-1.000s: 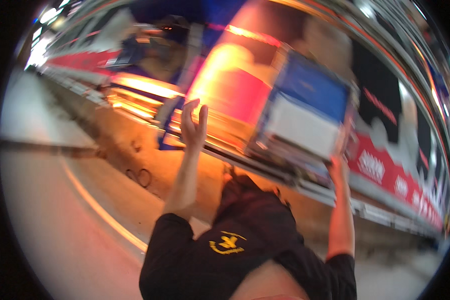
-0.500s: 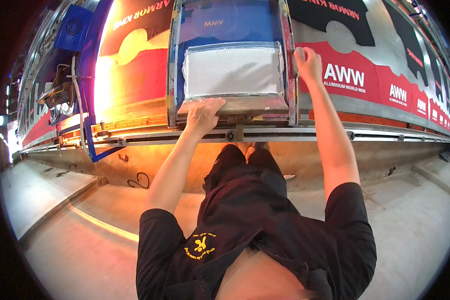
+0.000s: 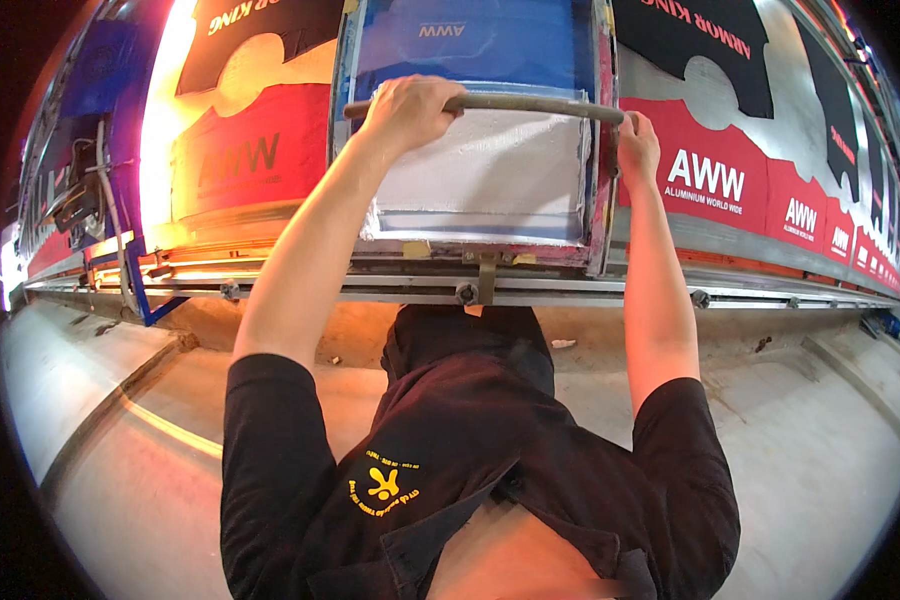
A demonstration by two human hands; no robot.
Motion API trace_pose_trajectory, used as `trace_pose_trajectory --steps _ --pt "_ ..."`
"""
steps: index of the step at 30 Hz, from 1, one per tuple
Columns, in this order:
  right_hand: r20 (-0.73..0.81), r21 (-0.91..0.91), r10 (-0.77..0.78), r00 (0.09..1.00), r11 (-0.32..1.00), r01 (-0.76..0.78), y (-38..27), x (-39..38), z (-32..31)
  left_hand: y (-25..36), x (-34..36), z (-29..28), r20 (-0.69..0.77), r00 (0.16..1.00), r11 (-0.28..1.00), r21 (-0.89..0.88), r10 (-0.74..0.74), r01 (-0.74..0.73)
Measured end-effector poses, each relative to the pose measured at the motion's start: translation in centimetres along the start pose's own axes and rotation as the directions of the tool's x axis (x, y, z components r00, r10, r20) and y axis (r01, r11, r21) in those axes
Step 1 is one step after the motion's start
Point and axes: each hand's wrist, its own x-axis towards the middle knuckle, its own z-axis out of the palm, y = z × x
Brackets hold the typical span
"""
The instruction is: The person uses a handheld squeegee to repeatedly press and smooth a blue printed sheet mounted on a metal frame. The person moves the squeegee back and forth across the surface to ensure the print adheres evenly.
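A squeegee with a long, dull-coloured bar lies across a screen printing frame. My left hand is closed around the bar, left of its middle. White ink covers a wide rectangle of the screen on my side of the squeegee; beyond it the mesh looks blue. At the frame's right side, my right hand has its fingers bent in against the rail, close to the bar's right end. What its fingertips grip is partly hidden.
Red and black printed fabric pieces lie along the long table, including a red piece right of the frame. A glowing heater stands at the left. A metal rail runs along the table's near edge.
My left hand and the squeegee have moved away from me, from the screen's near end to the ink's far edge. My right hand stays at the right rail. The view has shifted slightly.
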Motion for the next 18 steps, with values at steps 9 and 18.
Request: trace_pose_trajectory --steps 9,18 --pt "-0.088 -0.002 0.028 0.996 1.0 -0.028 2.1 1.0 -1.5 -2.5 5.4 -0.9 0.329 0.939 0.992 0.106 -0.099 0.067" --pt "0.45 -0.492 -0.312 0.837 0.695 0.524 -11.6 2.3 -1.1 -3.6 4.2 -1.0 0.228 0.95 0.951 0.273 -0.214 0.148"
